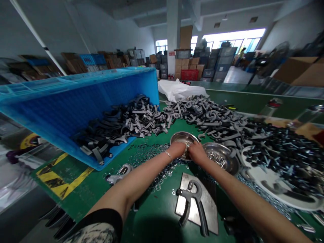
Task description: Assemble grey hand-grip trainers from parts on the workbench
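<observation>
My left hand (178, 149) and my right hand (197, 154) meet inside a small steel bowl (184, 135) of tiny pale metal parts. Both have their fingers curled and pressed together at the parts; whatever lies between the fingertips is hidden. Beside my right wrist, a second steel bowl (234, 165) holds small silver pins or screws. Nearer to me, a grey-and-black hand grip exerciser (186, 194) with a spring lies on a metal plate (212, 217). Another grey grip piece (115, 179) rests left of my left forearm. Loose metal rings (158, 180) are scattered around the first bowl.
A blue crate (101, 81) lies on its side at left, grey-black handles (141, 118) spilling out. More handles (210, 114) are heaped behind the bowls. At right, black-knobbed screws (280, 148) pile beside a white tray (249, 155). Yellow-black tape (60, 189) marks the table's left corner.
</observation>
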Motion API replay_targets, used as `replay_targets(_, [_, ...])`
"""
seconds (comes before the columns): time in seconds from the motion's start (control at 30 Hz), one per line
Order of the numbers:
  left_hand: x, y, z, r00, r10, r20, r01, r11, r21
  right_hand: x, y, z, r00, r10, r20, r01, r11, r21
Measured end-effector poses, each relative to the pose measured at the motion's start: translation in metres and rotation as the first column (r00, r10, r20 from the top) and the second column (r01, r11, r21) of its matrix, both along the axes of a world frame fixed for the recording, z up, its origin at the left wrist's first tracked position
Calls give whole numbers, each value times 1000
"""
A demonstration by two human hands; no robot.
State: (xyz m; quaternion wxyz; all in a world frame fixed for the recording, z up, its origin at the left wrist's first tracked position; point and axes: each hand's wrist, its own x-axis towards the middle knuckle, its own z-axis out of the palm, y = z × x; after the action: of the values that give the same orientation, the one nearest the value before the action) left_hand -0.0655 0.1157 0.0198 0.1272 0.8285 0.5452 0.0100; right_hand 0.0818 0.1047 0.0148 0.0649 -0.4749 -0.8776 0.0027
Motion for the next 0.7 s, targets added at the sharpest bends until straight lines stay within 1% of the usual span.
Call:
replay_targets(0.1, [-5,4,-9,1000,24,14,-24,999,-33,-1,4,-10,998,-31,-49,29,998,-51])
replay_targets(0.17, [-4,5,-12,998,45,50,-42,998,-42,0,4,-12,991,-55,-119,46,996,-80])
replay_targets(0.27, [-3,4,-14,989,76,127,-72,997,-36,2,2,-7,959,-105,-263,75,990,-122])
replay_targets(0.33, [-4,2,-12,977,92,192,-88,996,-32,5,-7,0,918,-148,-368,95,983,-160])
replay_targets(0.37, [-5,1,-9,968,98,230,-94,995,-30,8,-16,3,893,-167,-418,96,978,-186])
replay_targets(0.43, [-10,-2,-3,942,109,319,-107,994,-22,18,-44,9,843,-193,-503,74,966,-247])
replay_targets(0.53, [-18,-12,7,876,119,468,-123,992,-24,42,-103,7,786,-208,-582,-15,935,-355])
replay_targets(0.6, [-21,-27,12,831,120,543,-115,992,-44,57,-142,-1,752,-252,-609,-42,904,-425])
replay_targets(0.63, [-21,-39,14,803,122,583,-103,993,-65,62,-157,-7,746,-260,-614,-36,904,-426])
replay_targets(0.67, [-20,-52,15,754,135,643,-84,990,-109,65,-170,-12,749,-245,-615,-27,917,-398])
replay_targets(0.7, [-18,-68,16,674,167,720,-57,983,-174,66,-179,-17,763,-202,-614,-24,940,-339])
